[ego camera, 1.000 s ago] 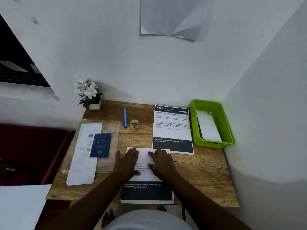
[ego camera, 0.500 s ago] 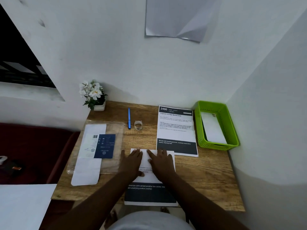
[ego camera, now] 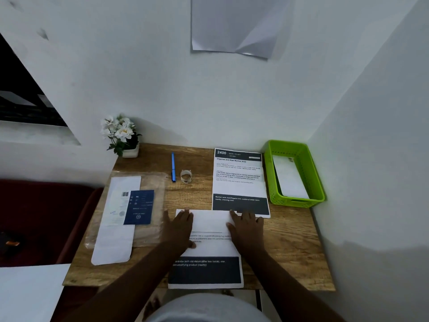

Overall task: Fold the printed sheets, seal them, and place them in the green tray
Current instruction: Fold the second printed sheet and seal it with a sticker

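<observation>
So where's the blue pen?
In the head view, the blue pen lies at the desk's back, left of the tape roll and right of the flower pot.

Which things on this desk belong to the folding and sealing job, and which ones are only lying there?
For the job:
- folded sheet, under the left hand and right hand
- flat sheet
- tape roll
- green tray, a white sheet already inside

Lying about:
- blue pen
- flower pot
- plastic packet with a blue card
</observation>
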